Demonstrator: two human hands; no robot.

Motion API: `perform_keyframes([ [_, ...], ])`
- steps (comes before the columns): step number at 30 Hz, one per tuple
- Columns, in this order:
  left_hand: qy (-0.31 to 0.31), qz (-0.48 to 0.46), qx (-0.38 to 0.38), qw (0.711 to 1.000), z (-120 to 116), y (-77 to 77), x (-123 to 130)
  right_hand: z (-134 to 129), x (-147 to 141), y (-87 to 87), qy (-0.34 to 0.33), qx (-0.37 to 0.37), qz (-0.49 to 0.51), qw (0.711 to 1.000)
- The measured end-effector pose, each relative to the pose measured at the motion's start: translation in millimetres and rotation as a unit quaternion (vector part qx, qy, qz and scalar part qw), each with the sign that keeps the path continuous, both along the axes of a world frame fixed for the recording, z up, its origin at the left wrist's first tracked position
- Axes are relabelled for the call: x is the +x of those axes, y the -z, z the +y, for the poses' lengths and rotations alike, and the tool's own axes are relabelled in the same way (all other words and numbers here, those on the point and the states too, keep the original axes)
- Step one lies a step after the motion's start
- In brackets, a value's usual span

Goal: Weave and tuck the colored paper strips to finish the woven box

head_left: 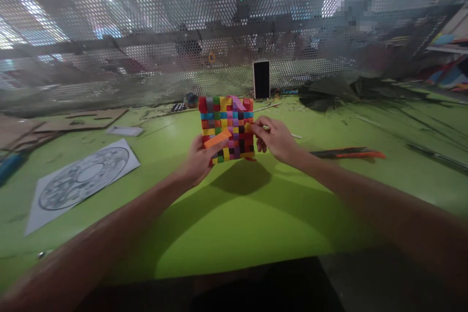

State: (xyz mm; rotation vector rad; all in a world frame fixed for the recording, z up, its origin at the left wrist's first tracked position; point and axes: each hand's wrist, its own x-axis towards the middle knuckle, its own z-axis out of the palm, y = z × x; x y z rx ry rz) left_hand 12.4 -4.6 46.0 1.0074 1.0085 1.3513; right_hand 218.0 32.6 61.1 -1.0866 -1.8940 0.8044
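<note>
A square panel woven from many-coloured flat strips (236,122) is held upright above the green table. My left hand (197,162) is closed on its lower left corner, thumb in front and the other fingers hidden behind. An orange strip end (215,140) sticks out across the front by that thumb. At the right edge, my right hand (278,139) pinches what looks like the end of a yellow strip (248,127). A pink strip (237,102) lies folded loosely at the panel's top.
On the green table (234,234), a sheet with a printed ring pattern (86,173) lies left, near cardboard pieces (76,122). A dark-screened tablet (261,80) stands against the perforated metal screen (146,68). Dark leaves (329,91) and orange-black strips (351,153) lie right.
</note>
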Motion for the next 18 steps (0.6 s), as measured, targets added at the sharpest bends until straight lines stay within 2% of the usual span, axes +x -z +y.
perform_keyframes([
  [5,0.017,-0.011,0.013,1.0,0.3,2.9,-0.8,-3.7,-2.7,3.3,-0.001,0.041,-0.031,0.999],
  [10,-0.018,0.011,-0.005,1.0,2.1,5.1,-4.2,-5.7,-1.5,1.3,0.018,0.028,-0.002,0.999],
  [14,-0.012,0.001,0.009,1.0,0.6,2.3,-1.8,-6.2,-1.9,0.0,0.012,0.065,-0.001,0.998],
  [18,0.006,-0.016,0.016,1.0,-0.9,-0.1,1.0,-6.3,-2.3,-0.3,0.005,0.056,0.015,0.998],
])
